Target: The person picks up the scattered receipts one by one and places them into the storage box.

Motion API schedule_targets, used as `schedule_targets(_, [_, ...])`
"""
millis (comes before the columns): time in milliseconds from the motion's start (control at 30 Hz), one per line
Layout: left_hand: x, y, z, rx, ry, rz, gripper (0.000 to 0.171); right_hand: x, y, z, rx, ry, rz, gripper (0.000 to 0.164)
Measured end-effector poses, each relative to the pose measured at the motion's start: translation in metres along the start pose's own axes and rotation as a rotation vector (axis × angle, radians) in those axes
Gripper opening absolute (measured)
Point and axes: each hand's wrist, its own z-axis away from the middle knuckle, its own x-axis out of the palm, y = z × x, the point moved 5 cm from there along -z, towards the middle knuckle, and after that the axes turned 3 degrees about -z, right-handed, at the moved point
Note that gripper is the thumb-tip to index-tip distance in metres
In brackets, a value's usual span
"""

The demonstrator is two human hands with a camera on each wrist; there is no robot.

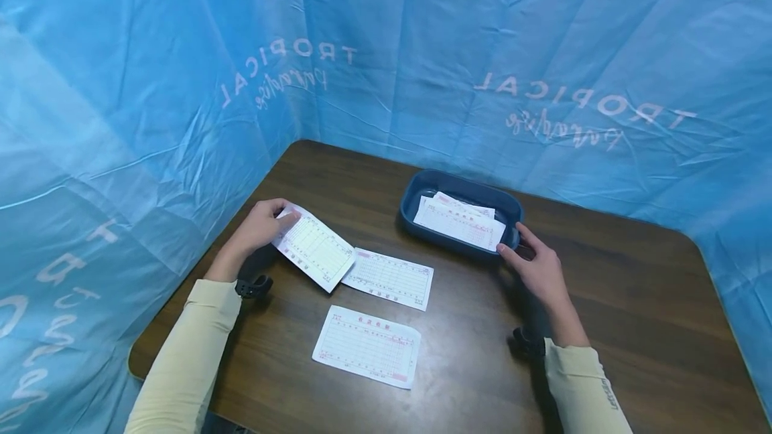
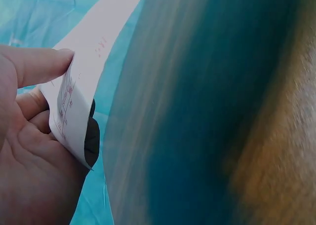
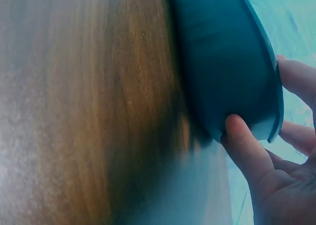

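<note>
My left hand (image 1: 261, 225) pinches a printed paper form (image 1: 316, 246) at its upper left corner, thumb on top. In the left wrist view that form (image 2: 91, 72) bends between the thumb and the fingers. Its lower right corner overlaps a second form (image 1: 395, 278) lying on the table. Nearer to me lies a third form (image 1: 368, 347) with red print. At the right end of a dark blue tray (image 1: 461, 183), my right hand (image 1: 539, 266) grips the wall between thumb and fingers. Inside the tray rest several overlapping forms (image 1: 461, 225).
The brown wooden table (image 1: 609, 300) has rounded corners. Blue printed cloth (image 1: 398, 52) hangs behind it and along its left side. A dark band with a small device (image 1: 256, 286) is on the left wrist, and another device (image 1: 527, 340) is on the right.
</note>
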Motion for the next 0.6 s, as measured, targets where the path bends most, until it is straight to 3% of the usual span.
schedule_targets(233, [0.002, 0.009, -0.003, 0.01, 0.037, 0.053, 0.026, 0.0, -0.001, 0.001, 0.001, -0.009, 0.006, 0.085])
schedule_targets(600, [0.005, 0.016, -0.01, 0.002, 0.041, 0.055, 0.033, -0.002, -0.001, -0.002, 0.003, -0.018, -0.002, 0.082])
